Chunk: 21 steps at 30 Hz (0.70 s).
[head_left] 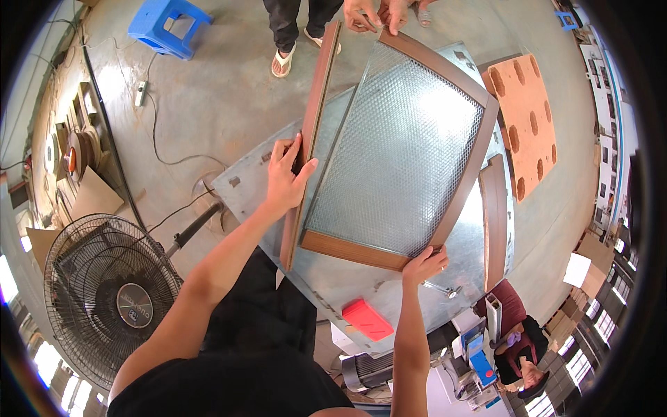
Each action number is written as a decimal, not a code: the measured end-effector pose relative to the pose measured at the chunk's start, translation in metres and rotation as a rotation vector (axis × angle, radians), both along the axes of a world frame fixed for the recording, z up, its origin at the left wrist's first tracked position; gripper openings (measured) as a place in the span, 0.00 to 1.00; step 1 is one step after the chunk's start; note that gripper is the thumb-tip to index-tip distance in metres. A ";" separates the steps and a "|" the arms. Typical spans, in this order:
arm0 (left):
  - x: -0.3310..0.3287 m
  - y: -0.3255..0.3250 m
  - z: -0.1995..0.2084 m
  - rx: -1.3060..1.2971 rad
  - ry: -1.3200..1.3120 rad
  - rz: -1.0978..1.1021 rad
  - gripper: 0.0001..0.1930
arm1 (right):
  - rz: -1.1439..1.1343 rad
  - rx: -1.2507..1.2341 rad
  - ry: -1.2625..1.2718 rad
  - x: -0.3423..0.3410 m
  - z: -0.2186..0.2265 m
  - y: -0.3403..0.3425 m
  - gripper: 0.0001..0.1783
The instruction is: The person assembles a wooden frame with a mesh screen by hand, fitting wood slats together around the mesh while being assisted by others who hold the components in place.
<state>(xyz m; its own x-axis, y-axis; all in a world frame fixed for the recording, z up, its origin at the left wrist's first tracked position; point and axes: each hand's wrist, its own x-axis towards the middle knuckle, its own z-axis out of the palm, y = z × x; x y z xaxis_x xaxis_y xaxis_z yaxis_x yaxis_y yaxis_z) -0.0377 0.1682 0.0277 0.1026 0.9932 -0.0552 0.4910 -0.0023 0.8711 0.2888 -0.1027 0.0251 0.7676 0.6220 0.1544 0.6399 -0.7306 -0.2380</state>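
A textured glass panel [396, 146] lies with brown frame pieces along its top, right and near sides. My right hand [425, 265] is closed on the near right corner of this framed panel. My left hand [288, 174] grips a long brown frame strip [319, 97], which stands a little apart from the panel's left edge. At the far side, another person's hands [375, 14] touch the panel's top left corner. Beneath everything is a grey worktable [243, 181]. A second brown strip [495, 215] rests on its right part.
A red box [367, 320] and a small metal tool [445, 288] are on the table near me. A black fan [114, 299] stands at my left. Farther off are a blue stool [167, 26] and an orange board with holes [522, 118]. Another person [524, 354] is at lower right.
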 end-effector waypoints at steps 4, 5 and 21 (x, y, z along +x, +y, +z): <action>0.000 0.000 -0.003 0.026 -0.006 0.010 0.37 | 0.005 -0.020 -0.013 0.002 -0.002 -0.002 0.31; 0.000 0.000 -0.003 0.027 -0.009 0.018 0.37 | 0.007 -0.018 -0.013 0.001 -0.001 -0.001 0.31; -0.015 0.006 -0.006 0.086 0.011 -0.023 0.25 | 0.016 0.005 -0.049 0.001 -0.002 0.001 0.29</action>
